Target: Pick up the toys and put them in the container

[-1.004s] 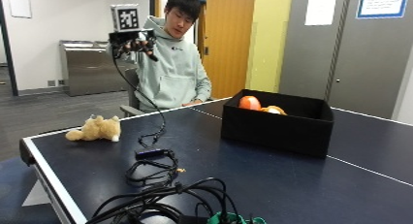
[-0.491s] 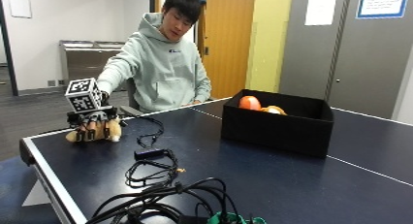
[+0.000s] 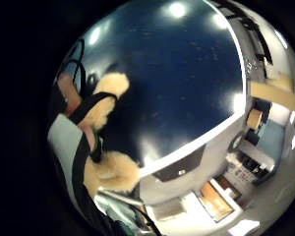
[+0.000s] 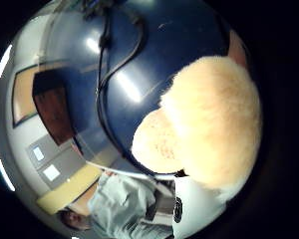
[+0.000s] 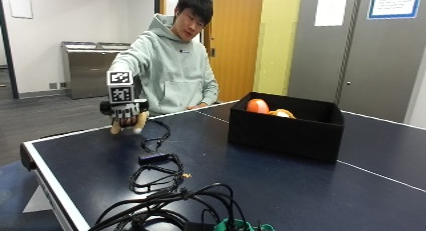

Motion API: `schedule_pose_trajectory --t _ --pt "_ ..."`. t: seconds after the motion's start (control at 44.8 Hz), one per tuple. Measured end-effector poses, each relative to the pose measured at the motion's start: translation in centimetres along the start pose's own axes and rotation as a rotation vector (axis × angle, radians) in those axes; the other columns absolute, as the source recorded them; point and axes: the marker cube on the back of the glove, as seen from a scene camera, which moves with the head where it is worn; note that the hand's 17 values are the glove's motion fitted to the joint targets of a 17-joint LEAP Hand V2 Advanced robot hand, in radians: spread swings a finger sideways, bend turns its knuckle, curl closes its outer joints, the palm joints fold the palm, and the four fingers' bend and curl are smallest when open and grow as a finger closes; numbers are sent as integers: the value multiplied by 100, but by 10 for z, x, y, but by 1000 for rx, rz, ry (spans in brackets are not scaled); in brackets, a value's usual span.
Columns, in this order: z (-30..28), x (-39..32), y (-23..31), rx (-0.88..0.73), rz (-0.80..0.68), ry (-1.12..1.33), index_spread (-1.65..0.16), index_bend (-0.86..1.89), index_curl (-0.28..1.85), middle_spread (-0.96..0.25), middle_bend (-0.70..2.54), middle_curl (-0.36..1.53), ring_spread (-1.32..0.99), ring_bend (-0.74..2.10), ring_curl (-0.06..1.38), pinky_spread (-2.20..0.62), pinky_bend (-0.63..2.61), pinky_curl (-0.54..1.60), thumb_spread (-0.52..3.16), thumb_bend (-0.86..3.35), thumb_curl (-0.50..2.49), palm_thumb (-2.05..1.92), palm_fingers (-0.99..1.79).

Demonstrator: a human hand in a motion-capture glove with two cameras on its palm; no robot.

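A dark blue table (image 5: 279, 176) with white edge lines fills the room's foreground, grey doors and a yellow wall panel behind it, and here's the action at its far left end. The gloved right hand (image 5: 125, 111) is up off the tabletop with one tan plush toy (image 5: 126, 125) in its grasp, fingers curled round it, the fuzzy body poking out just below the hand. Which way the toy's long axis runs can't be settled from the outside view, too much of it is covered. The thumb-side palm view is packed with pale fur, a big rounded lump and a smaller rounded bit beside it (image 4: 209, 129), right against the palm. From the little-finger side, two furry tufts (image 3: 110, 169) stick out either side of the black straps, so the toy spans across the palm, with the blue table beneath it. Beyond the grip, toward the table's middle, one black container (image 5: 286, 133) sits open-topped, well apart from the hand. Inside it, count two things: one orange ball-like toy (image 5: 257, 105) and one paler orange toy (image 5: 283, 113) touching or just beside it. Between hand and near edge lies a tangle of black cables (image 5: 160, 191), one strand trailing up toward the hand. The person sits behind the table's far edge, right arm stretched forward.
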Motion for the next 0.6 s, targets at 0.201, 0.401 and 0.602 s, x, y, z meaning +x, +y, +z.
schedule_pose_trajectory --t 0.201,0.401,0.602 --pt "-73 -101 53 -102 -211 139 -36 32 41 -30 77 51 -39 88 48 -36 90 39 73 12 68 66 110" --pt "-170 -216 96 10 -390 281 -39 38 50 -34 83 57 -42 91 51 -38 92 41 59 9 75 67 107" --pt "-228 -327 139 247 -542 263 -42 39 58 -36 85 62 -43 94 54 -38 94 42 50 6 81 68 105"
